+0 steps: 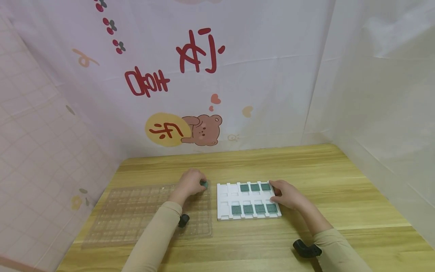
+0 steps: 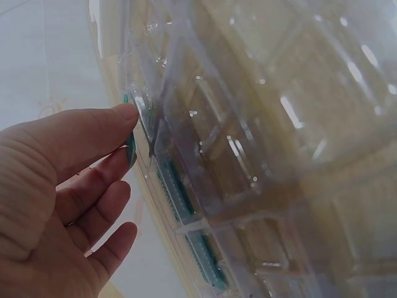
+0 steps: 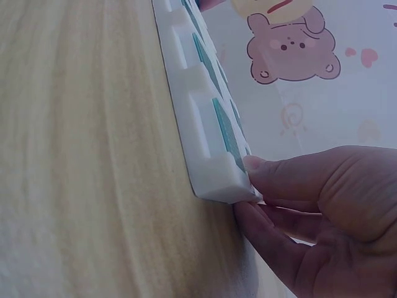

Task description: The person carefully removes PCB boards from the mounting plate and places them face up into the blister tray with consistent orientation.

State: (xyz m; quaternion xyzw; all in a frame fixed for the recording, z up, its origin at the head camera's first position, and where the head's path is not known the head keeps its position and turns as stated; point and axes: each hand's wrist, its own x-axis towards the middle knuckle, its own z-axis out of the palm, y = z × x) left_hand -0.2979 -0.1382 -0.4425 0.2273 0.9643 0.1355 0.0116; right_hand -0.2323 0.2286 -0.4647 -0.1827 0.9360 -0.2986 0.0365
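My left hand [image 1: 191,182] pinches a small green circuit board [image 2: 131,148] between thumb and index finger, with the other fingers loosely bent. It is above the far right corner of a clear plastic tray [image 1: 136,206]. Two green boards [image 2: 200,251] sit in the compartments beside that hand in the left wrist view. To the right lies a white slotted tray [image 1: 228,196] flat on the table, with green boards in two rows: three at the right of the far row, several along the near row. My right hand [image 1: 288,194] grips its right end, thumb on top.
Both trays lie on a wood-grain table [image 1: 244,245]. A printed cloth [image 1: 265,83] hangs behind it and along the sides. Black wrist devices [image 1: 306,249] are strapped to both forearms.
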